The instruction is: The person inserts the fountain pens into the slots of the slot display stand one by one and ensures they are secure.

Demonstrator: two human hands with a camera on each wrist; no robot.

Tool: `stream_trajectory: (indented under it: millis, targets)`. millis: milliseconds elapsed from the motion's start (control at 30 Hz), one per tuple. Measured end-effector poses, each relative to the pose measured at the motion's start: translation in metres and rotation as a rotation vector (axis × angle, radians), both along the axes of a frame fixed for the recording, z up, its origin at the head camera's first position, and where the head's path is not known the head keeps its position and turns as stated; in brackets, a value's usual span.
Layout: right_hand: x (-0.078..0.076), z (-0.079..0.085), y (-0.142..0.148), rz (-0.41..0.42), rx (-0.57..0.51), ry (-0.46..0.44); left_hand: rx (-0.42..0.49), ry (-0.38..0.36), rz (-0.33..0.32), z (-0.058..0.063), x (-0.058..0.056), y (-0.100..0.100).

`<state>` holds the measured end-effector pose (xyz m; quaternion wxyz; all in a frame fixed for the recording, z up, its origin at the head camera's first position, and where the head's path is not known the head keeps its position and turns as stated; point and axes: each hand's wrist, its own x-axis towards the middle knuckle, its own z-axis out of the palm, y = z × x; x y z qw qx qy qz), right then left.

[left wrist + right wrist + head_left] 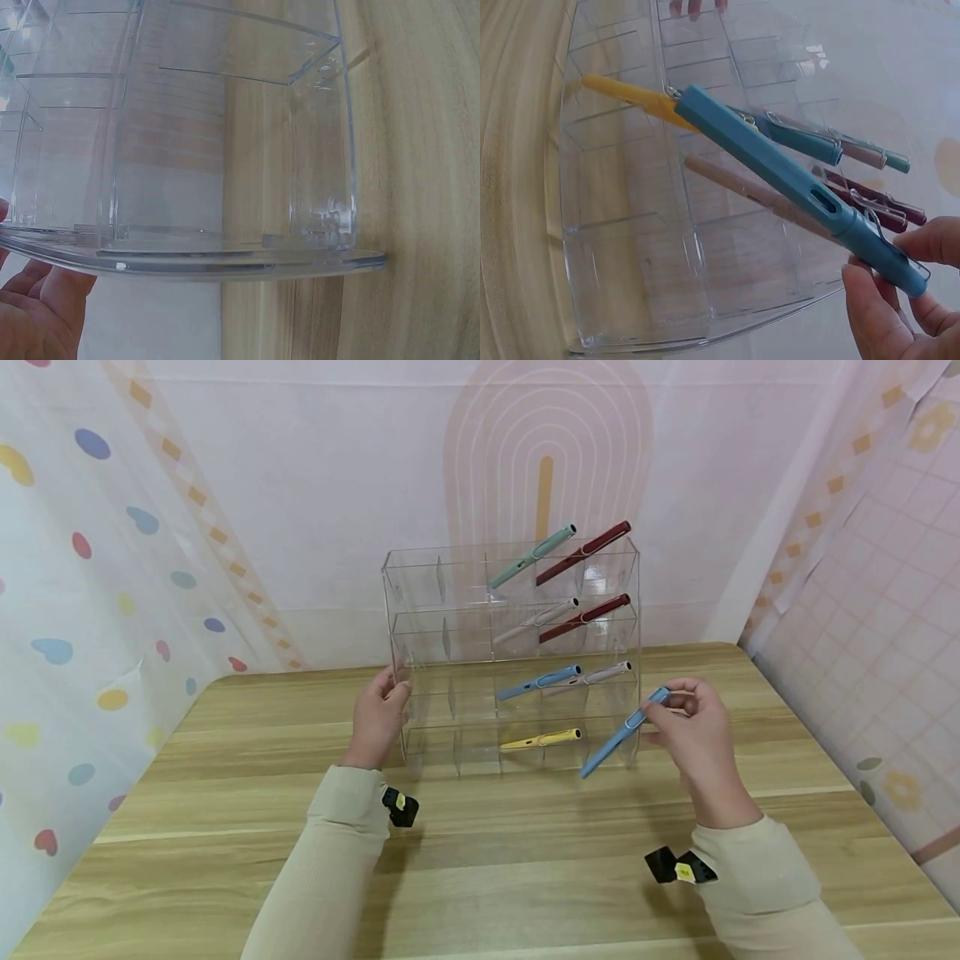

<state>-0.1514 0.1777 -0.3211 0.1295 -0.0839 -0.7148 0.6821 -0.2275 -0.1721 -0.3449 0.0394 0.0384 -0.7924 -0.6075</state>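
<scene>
My right hand (pixel 693 718) pinches a blue pen (pixel 757 157) by its capped, clip end, thumb against fingers. The pen slants down to the left, its other end in front of the bottom row of a clear acrylic rack (pixel 247 266). At the rack's left side, my left hand (pixel 378 714) grips the side panel, thumb on one face and fingers on the other. Pens lean in the rack: mint (pixel 534 557) and dark red (pixel 585 553) on top, pale pink (pixel 536 622) and dark red (pixel 585 618) below, then blue (pixel 540 682) and pale mauve (pixel 600 675), with yellow (pixel 542 740) lowest.
The rack has four tiers with dividers and stands on a wood-grain table (pixel 495 877). A patterned cloth backdrop (pixel 337 485) hangs behind it and along both sides. Small black devices (pixel 401 807) sit at both wrists.
</scene>
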Motion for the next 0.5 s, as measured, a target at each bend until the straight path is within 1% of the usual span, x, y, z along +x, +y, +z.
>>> stream_trajectory:
  millis: [100, 267, 367, 500]
  targets:
    - [-0.003, -0.001, 0.000, -0.072, -0.044, 0.023, -0.002, -0.004, 0.000, 0.000, 0.000, 0.000]
    - [-0.007, -0.006, -0.002, -0.154, -0.082, 0.063, -0.003, -0.007, -0.001, 0.000, 0.001, -0.001]
    - [-0.008, -0.010, -0.004, -0.189, -0.111, 0.085, -0.003, -0.009, -0.001, 0.000, 0.001, -0.001]
    - [-0.011, -0.015, -0.009, -0.215, -0.147, 0.097, -0.004, -0.012, 0.000, 0.000, 0.000, -0.001]
